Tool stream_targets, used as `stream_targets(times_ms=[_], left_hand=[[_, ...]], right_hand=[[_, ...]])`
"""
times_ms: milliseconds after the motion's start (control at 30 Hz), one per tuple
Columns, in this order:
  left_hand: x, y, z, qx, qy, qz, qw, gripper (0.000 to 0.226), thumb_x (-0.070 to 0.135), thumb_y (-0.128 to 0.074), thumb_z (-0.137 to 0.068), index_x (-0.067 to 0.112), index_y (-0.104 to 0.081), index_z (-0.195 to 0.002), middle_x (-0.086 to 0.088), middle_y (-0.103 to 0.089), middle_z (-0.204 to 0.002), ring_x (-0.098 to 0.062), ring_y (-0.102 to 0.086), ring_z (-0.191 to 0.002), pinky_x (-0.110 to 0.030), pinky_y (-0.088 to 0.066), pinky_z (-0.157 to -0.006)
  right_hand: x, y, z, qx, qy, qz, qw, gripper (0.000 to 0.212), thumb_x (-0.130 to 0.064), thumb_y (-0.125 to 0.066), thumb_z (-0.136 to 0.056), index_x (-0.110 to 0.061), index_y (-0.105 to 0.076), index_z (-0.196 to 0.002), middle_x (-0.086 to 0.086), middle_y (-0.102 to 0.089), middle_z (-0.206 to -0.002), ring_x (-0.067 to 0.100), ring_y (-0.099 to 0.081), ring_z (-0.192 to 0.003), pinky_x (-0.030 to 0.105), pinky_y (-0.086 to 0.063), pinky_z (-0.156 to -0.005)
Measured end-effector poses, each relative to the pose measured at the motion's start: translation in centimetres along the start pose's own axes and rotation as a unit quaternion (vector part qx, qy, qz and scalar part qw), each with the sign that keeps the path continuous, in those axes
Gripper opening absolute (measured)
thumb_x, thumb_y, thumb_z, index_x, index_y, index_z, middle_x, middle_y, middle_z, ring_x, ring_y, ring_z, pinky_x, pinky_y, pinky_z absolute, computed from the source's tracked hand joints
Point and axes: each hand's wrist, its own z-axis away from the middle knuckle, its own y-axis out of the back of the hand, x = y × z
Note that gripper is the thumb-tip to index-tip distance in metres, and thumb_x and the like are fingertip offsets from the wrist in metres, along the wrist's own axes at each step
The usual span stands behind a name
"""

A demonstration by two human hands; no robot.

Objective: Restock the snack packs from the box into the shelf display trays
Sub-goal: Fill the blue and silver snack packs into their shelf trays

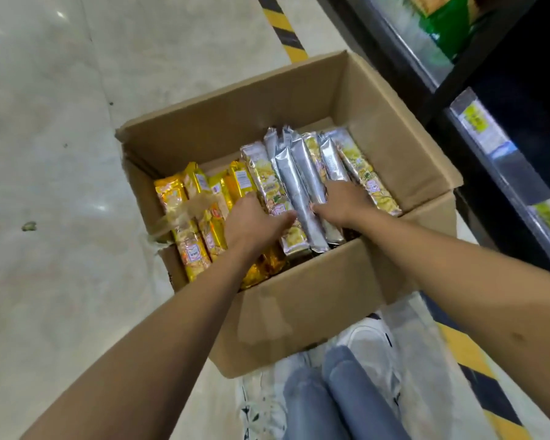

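Note:
An open cardboard box (299,312) stands on the floor, filled with long snack packs on edge. Gold packs (197,211) fill its left half and silver packs (302,182) its right half. Both my hands are inside the box. My left hand (254,220) presses against the left side of a bunch of silver packs, fingers down between silver and gold. My right hand (340,201) presses on the right side of the same bunch. The fingertips are hidden among the packs.
A dark shelf unit (496,128) with price labels runs along the right; a green product sits on its upper shelf. Yellow-black floor tape (283,27) runs beside it. My shoes and jeans (340,392) are just below the box. Pale floor lies to the left.

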Motion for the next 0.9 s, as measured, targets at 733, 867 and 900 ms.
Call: stream_targets(times_ms=[733, 867, 900], left_hand=[[0.4, -0.4, 0.5, -0.093, 0.092, 0.270, 0.954, 0.025, 0.017, -0.074, -0.079, 0.014, -0.051, -0.070, -0.005, -0.053, -0.065, -0.021, -0.054, -0.065, -0.037, -0.053, -0.063], [1.2, -1.2, 0.1, -0.083, 0.103, 0.285, 0.949, 0.029, 0.018, -0.073, -0.080, 0.012, -0.047, -0.069, -0.007, -0.051, -0.067, -0.025, -0.056, -0.069, -0.046, -0.056, -0.071], [1.0, -1.4, 0.1, -0.079, 0.100, 0.307, 0.943, 0.027, 0.016, -0.073, -0.080, 0.012, -0.047, -0.075, -0.005, -0.050, -0.068, -0.023, -0.055, -0.068, -0.042, -0.054, -0.068]], right_hand=[[-0.8, -0.3, 1.2, -0.024, -0.018, -0.275, 0.961, 0.070, -0.021, -0.072, -0.081, -0.010, -0.037, -0.140, 0.011, -0.045, -0.139, 0.027, -0.048, -0.122, 0.027, -0.041, -0.087], [-0.6, -0.6, 1.1, -0.019, -0.015, -0.295, 0.955, 0.075, -0.024, -0.072, -0.082, -0.011, -0.032, -0.144, 0.011, -0.040, -0.144, 0.027, -0.043, -0.128, 0.033, -0.038, -0.103], [-0.5, -0.6, 1.1, -0.019, -0.019, -0.303, 0.953, 0.075, -0.023, -0.073, -0.081, -0.011, -0.033, -0.143, 0.010, -0.041, -0.143, 0.025, -0.045, -0.126, 0.033, -0.039, -0.101]])
